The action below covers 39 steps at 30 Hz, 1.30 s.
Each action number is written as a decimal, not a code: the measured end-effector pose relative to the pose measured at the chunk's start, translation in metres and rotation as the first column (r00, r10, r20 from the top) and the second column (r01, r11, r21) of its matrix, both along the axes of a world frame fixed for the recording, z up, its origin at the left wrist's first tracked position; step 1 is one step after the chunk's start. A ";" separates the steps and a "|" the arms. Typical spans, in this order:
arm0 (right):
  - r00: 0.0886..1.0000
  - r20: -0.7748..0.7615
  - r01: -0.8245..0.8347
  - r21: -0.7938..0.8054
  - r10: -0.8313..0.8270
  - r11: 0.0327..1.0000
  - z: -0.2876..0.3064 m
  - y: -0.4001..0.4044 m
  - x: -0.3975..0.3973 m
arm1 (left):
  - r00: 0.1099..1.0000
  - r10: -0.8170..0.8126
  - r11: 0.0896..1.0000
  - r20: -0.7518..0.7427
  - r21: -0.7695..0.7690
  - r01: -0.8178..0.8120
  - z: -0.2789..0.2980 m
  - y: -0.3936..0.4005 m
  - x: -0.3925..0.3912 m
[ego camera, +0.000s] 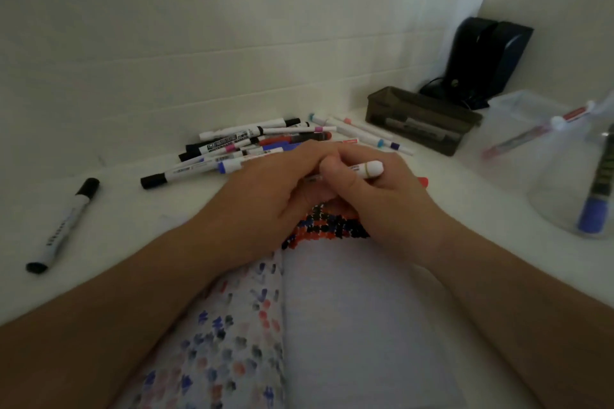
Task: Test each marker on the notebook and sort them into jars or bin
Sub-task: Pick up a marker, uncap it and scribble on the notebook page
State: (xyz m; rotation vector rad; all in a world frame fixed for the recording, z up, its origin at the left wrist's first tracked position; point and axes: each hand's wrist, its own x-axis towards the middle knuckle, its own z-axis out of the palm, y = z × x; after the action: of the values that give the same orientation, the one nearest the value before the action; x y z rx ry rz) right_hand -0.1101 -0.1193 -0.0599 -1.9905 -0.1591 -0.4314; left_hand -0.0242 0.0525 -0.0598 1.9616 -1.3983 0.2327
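Both hands meet over the top of the open notebook (349, 309). A white marker (368, 170) lies across them; my right hand (382, 199) grips its right part, and my left hand (269, 189) curls round its left part, which is hidden. The notebook's left page carries faded colour marks, and rows of black, red and blue marks sit under the hands. A pile of markers (246, 146) lies just beyond the hands. A clear jar (584, 183) at the right holds a blue-capped marker, another clear jar (518, 136) holds a red one.
A lone black-capped marker (63, 226) lies at the left of the white table. A dark rectangular bin (422, 119) stands at the back right with a black device (481, 60) behind it. White tiled wall bounds the far side.
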 end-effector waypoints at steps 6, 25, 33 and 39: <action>0.992 -0.011 0.123 0.279 -0.124 0.952 0.003 -0.005 0.002 | 0.992 0.124 0.989 -0.025 0.081 -0.121 -0.012 0.002 0.012; 0.991 -0.114 0.009 0.600 0.075 0.800 -0.008 0.004 0.011 | 0.998 0.058 0.989 0.006 0.132 -0.058 -0.014 -0.003 0.009; 0.999 -0.053 0.024 0.643 0.013 0.765 0.010 -0.019 0.006 | 0.911 0.126 0.978 -0.392 -0.103 -0.179 -0.009 0.006 0.015; 0.981 -0.129 -0.110 0.259 0.148 0.959 0.018 -0.018 -0.004 | 0.908 0.159 0.982 -0.389 -0.033 -0.186 -0.015 0.003 0.018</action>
State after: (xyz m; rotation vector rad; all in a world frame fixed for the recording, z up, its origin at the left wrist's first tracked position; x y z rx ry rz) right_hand -0.1140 -0.1377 -0.0424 -1.7426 -0.1339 -0.2076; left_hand -0.0062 0.0551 -0.0744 1.9453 -0.9524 -0.0268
